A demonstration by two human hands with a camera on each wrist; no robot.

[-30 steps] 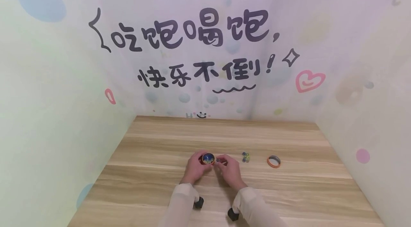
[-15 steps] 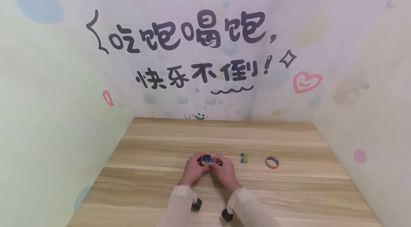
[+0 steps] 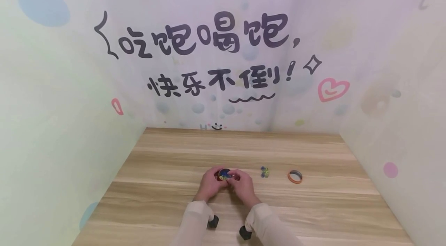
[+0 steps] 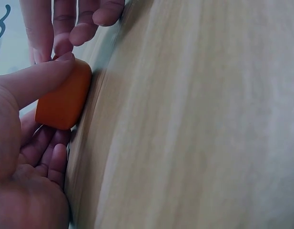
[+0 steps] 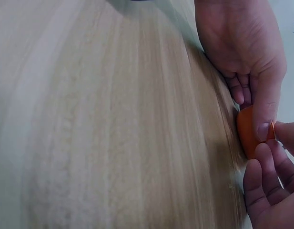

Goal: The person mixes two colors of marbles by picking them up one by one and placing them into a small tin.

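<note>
While the left hand [image 3: 211, 182] is gripping the orange tin [image 3: 225, 174], the right hand [image 3: 243, 186] is pinching over it; steadying the tin on the worktop [image 3: 313, 207] looks wise.

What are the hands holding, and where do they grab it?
The left hand holds a little round orange tin by its side wall, thumb on top and fingers underneath. The right hand has its fingertips at the tin's rim.

Staged recording booth, wooden tabletop [image 3: 244, 149], pastel backdrop walls [image 3: 52, 83] with cartoon Chinese lettering [image 3: 205, 37]
</note>
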